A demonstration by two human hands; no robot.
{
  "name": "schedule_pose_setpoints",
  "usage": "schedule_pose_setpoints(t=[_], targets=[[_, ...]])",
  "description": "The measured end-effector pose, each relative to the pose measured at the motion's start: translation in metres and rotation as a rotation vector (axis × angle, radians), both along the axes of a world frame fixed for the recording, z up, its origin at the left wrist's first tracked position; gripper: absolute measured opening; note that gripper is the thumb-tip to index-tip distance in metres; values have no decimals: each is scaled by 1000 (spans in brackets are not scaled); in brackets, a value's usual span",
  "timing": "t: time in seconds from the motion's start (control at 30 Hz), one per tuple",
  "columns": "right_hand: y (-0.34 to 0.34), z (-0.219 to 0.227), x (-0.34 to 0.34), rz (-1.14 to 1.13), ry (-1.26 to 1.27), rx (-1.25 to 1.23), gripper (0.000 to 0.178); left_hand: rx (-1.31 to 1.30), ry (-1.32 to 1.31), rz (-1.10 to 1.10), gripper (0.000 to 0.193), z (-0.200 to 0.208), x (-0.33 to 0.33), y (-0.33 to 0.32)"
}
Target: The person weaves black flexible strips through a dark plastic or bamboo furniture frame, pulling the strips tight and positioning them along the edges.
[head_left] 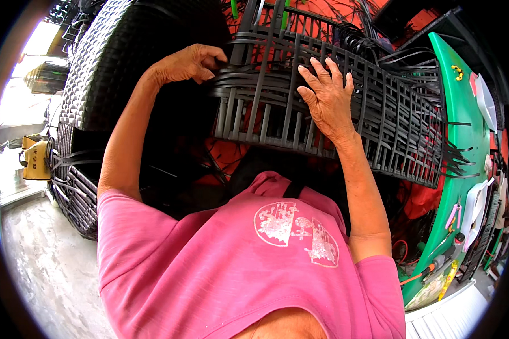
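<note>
In front of me lies a dark frame (249, 134) with long black flat strips woven across its bars into an open lattice. My left hand (188, 63) is at the frame's left end, its fingers curled round a black weaving strip (232, 78) among several bunched there; deep shadow hides part of the grip. Over the middle of the lattice, my right hand (328, 100) has its fingers spread and its fingertips on or just above the strips. No object shows in it. Loose strip ends (457, 158) stick out past the frame's right end.
A large black woven piece (93, 68) stands at the left, with a yellow bag (35, 158) beyond it. To the right rises a green board (451, 107) holding pink-handled scissors (453, 216) and other tools. Red sheeting (316, 8) and loose strips lie behind the frame.
</note>
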State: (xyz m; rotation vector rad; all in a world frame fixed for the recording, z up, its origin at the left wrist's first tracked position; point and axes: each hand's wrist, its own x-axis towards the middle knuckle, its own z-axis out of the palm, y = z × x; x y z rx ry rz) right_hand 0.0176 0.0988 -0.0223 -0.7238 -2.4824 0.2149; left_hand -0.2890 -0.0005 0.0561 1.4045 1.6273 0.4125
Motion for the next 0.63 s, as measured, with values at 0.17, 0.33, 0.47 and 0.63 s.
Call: schedule_pose_setpoints(t=[0.17,0.33,0.47,0.63], targets=[[0,1,-1,-15,66,-8,55,491,759,108,11,2,18,-2],[-1,0,-2,-13,-77,79,61,1205,1083,367,34,-42,17,1],[-2,-2,-3,-28,-75,79,60,874,832,341,42,-71,20,-21],[1,-3,-1,-35,-93,69,60,386,418,266,44,-50,14,-34]])
